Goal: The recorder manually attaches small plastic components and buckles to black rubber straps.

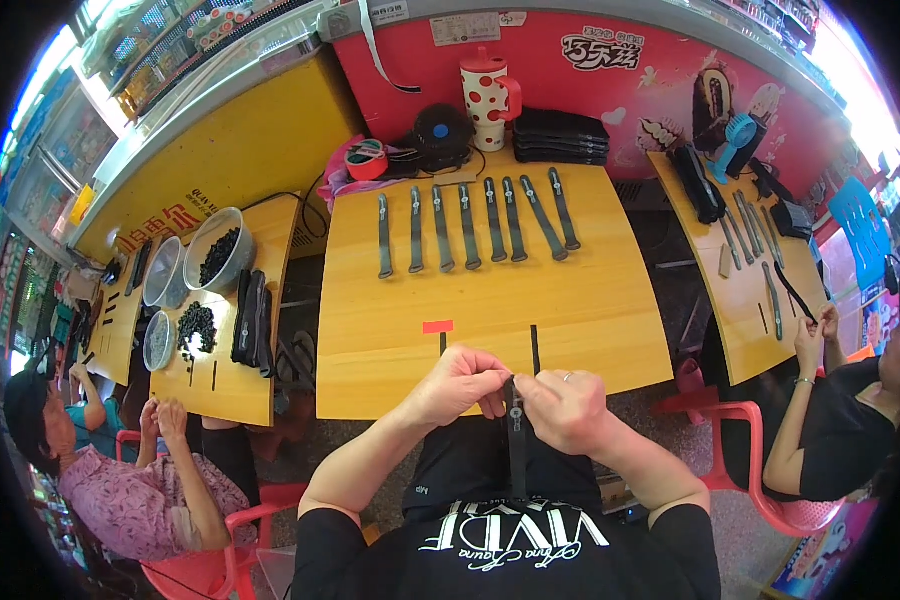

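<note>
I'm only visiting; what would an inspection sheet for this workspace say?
Surface: yellow wooden table.
Job's things: eight dark straps in a row; the held strap; two thin black strips; red rectangular piece.
Clutter: polka-dot tumbler, round red item, stacked black pouches at the far edge.
Grips: left grip and right grip pinch the held strap's upper end.
Cables: black cable left of the table.
Surroundings: seated co-workers, side tables, red chairs.
</note>
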